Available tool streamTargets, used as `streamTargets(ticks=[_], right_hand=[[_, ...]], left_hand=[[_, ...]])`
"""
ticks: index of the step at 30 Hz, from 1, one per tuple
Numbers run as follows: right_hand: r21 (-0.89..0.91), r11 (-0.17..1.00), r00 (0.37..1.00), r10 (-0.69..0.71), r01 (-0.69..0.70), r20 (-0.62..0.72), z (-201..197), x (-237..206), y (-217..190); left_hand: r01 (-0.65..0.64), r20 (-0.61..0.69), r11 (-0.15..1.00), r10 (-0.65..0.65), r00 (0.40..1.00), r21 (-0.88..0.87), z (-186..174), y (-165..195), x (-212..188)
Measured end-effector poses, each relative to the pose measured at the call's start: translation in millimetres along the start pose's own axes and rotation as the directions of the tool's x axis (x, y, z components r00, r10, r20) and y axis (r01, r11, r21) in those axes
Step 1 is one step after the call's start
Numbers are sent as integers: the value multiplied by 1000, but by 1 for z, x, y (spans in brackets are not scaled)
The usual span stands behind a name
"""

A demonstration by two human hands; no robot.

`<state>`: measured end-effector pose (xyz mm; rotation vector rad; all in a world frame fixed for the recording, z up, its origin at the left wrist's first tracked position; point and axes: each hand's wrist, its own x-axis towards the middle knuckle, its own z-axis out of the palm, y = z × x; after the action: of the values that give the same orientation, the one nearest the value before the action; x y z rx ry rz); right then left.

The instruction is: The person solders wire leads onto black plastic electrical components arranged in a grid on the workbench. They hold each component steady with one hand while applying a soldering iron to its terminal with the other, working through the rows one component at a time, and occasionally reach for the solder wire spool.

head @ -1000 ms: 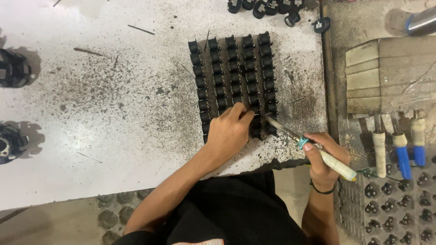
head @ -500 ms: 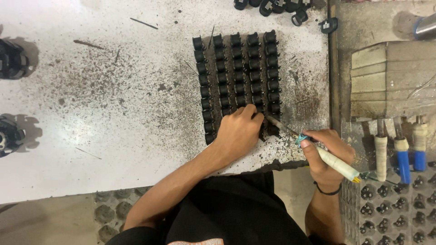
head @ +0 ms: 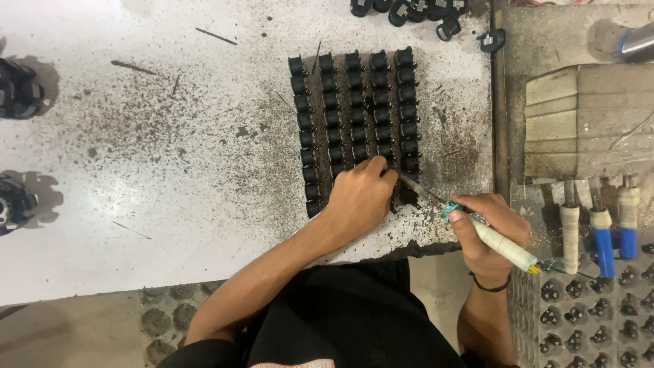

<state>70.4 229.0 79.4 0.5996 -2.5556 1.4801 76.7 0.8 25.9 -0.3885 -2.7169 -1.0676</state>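
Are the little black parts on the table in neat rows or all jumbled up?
Neat rows. The black parts stand in five straight columns on the white table; left hand covers some.

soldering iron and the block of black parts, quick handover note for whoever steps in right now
Left hand: pressed on the near rows of the black parts, steadying them.
Right hand: grips the soldering iron, tip aimed at the parts beside the left fingers.
The parts sit in five rows on the speckled white table; loose ones lie at the far edge.
Which parts are finished cannot be told; work is at the near right end.
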Motion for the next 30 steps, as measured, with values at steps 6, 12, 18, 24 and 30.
streamTargets(ticks=[6,12,18,24,30], right_hand=[[-66,997,999,-49,50,14,1,6,-12],[-146,987,997,-68,71,29,3,11,-19],[-113,991,997,-64,68,36,0,10,-15],[42,986,985,161,-158,-61,-13,-11,-2],[146,987,990,88,-72,-108,-6,-41,15]], left_hand=[[-1,0,1000,1,1000,-8,1,0,4],[-2,34,999,3,999,-34,3,-3,5],[42,21,996,-40,999,-76,-9,-1,12],[-27,-295,996,2,955,-82,-46,11,-4],[28,-98,994,-38,994,-103,-38,11,-20]])
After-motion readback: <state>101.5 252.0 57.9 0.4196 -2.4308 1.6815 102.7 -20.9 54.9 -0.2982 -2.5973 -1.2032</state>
